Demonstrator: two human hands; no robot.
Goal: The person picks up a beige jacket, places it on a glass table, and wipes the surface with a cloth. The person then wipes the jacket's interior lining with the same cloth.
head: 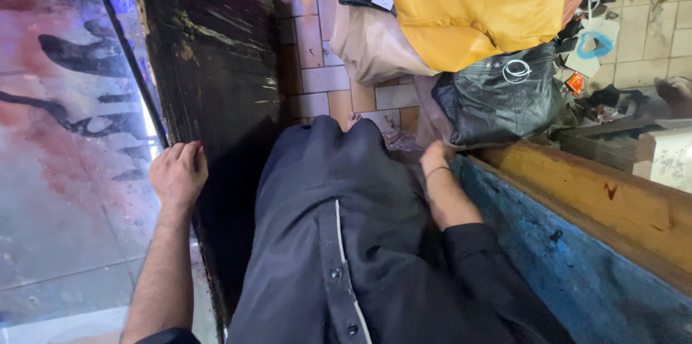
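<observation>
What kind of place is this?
Probably a cluttered shop or stall: a black bag and piled goods on a tiled floor, a wooden ledge, and a glass counter under the left hand.
</observation>
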